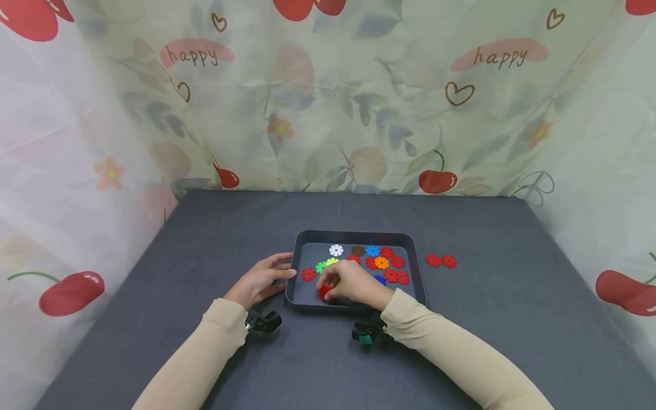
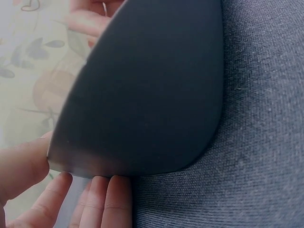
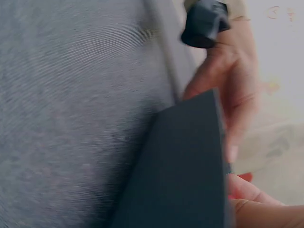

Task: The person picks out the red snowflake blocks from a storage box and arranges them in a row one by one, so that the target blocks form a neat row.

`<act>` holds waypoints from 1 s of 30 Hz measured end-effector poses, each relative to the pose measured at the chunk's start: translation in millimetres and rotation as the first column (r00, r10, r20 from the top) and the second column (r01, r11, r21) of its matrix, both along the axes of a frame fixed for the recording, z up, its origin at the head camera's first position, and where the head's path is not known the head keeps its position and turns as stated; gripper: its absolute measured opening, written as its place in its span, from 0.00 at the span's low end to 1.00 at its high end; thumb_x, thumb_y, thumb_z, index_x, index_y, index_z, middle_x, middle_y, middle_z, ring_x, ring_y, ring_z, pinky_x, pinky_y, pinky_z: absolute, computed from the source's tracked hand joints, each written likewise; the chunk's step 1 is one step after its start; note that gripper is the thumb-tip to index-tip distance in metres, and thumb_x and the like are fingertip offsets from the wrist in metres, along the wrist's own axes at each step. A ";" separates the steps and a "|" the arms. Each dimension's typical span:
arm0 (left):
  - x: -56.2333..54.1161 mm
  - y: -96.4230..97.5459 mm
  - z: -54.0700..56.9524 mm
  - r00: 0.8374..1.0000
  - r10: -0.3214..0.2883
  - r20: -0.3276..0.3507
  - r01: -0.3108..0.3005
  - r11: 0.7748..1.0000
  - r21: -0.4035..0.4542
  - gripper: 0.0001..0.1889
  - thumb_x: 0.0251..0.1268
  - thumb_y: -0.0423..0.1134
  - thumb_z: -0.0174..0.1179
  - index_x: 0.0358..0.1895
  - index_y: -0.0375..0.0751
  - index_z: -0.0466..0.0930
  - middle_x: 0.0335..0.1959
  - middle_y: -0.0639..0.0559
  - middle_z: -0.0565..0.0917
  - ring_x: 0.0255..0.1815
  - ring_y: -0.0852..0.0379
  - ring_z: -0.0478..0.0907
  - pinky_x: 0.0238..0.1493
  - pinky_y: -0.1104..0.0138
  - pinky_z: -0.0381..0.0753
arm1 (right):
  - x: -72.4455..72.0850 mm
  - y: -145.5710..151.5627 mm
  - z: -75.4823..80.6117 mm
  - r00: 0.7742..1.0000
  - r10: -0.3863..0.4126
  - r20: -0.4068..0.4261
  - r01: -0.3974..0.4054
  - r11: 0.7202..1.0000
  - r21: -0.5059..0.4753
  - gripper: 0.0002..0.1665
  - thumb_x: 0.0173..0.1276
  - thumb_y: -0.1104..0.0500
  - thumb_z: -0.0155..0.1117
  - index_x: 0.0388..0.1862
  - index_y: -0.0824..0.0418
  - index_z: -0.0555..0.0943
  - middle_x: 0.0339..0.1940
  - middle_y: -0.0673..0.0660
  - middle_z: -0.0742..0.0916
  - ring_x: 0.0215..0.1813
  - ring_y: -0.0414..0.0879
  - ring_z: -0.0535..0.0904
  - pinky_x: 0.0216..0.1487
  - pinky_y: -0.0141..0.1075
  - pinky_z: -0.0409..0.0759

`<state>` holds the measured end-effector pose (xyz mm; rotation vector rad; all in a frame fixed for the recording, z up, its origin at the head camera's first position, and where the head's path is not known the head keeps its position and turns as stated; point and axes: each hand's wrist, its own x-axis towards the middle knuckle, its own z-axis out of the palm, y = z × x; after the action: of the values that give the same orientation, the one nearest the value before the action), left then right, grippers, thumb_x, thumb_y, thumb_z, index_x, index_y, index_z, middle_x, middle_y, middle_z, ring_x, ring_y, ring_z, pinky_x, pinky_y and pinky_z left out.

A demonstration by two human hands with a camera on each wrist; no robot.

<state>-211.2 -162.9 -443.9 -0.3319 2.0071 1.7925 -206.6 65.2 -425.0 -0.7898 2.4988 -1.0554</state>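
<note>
While we look from the head view, we have a dark tray on the grey worktop, coloured notched discs lying in it. Left hand is at the tray's left wall: fingers extended, slightly apart, tips touching the wall. Right hand is over the near part of the tray, thumb and fingers together, pinching a red disc near the floor; we can't tell if it touches down. Far row, left to right: white disc, brown disc, light blue disc, then a red one. Orange disc sits among more reds in the right half. Yellow-green disc and green disc lie just beyond the right hand, dark blue disc just right of it. Outside, right of the tray, we count a pair of red discs on the worktop. Printed curtain behind.

Left wrist view: we get the tray's outer wall filling the middle, left-hand fingertips against it.

Right wrist view: blurred. We see the tray wall, right-hand fingers at its rim with a bit of red, left hand farther off.
</note>
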 end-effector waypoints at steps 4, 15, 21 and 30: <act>0.4 0.3 -0.5 1.000 -0.001 -0.001 0.001 1.000 -0.011 0.32 0.65 0.34 0.62 0.72 0.48 0.62 0.71 0.39 0.65 0.70 0.42 0.66 0.68 0.46 0.66 | -0.4 7.3 8.6 0.999 -0.031 0.024 0.033 0.998 -0.048 0.10 0.54 0.63 0.76 0.36 0.56 0.87 0.35 0.48 0.88 0.35 0.40 0.81 0.38 0.30 0.83; 0.7 0.1 1.0 1.000 0.002 -0.003 -0.002 1.000 -0.023 0.32 0.65 0.34 0.63 0.71 0.48 0.63 0.70 0.39 0.66 0.68 0.42 0.67 0.68 0.46 0.66 | -0.8 32.6 38.1 0.961 -0.121 0.250 0.192 0.940 -0.281 0.16 0.56 0.67 0.73 0.45 0.66 0.84 0.40 0.59 0.87 0.37 0.48 0.86 0.43 0.46 0.86; 0.9 0.5 0.7 1.000 0.002 -0.006 -0.002 1.000 -0.004 0.32 0.65 0.33 0.62 0.71 0.48 0.63 0.70 0.40 0.66 0.69 0.43 0.67 0.68 0.47 0.67 | -1.6 54.9 49.9 0.957 -0.155 0.244 0.235 0.910 -0.341 0.17 0.59 0.66 0.72 0.47 0.67 0.82 0.43 0.62 0.85 0.39 0.54 0.87 0.46 0.50 0.85; 0.9 0.5 -1.5 1.000 0.003 -0.013 -0.003 1.000 -0.009 0.32 0.65 0.33 0.62 0.72 0.48 0.62 0.70 0.40 0.66 0.69 0.43 0.67 0.68 0.47 0.68 | -4.7 91.5 58.8 0.944 -0.257 0.205 0.312 0.897 -0.313 0.18 0.61 0.63 0.71 0.49 0.65 0.81 0.41 0.61 0.85 0.39 0.51 0.87 0.42 0.38 0.86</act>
<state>-210.3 -162.4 -445.4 -0.3271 2.0246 1.7928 -211.3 156.6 -366.3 -0.4027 2.3721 -1.6201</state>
